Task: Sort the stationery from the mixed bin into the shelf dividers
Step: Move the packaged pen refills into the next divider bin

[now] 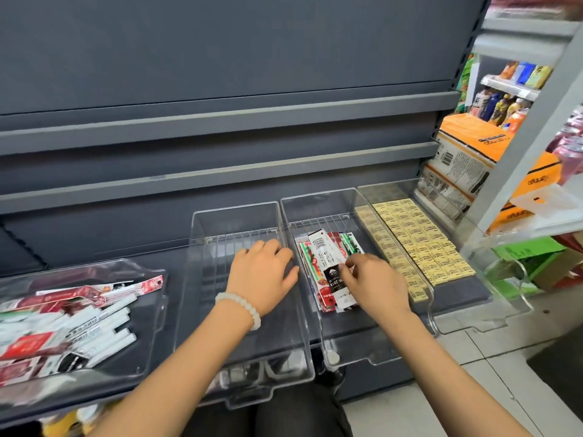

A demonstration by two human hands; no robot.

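Note:
Three clear plastic dividers stand side by side on the dark shelf. My left hand rests with relaxed fingers inside the left divider, against its right wall. My right hand is in the middle divider and pinches the edge of a black-and-white stationery packet that lies on a pile of red and green packets. The right divider holds rows of yellow erasers. At the far left the clear mixed bin contains white markers and red packets.
Grey shelf rails run across above the dividers. Orange-and-white tissue packs stand right of the dividers, with a neighbouring white shelf unit and bottles behind. Tiled floor shows at lower right.

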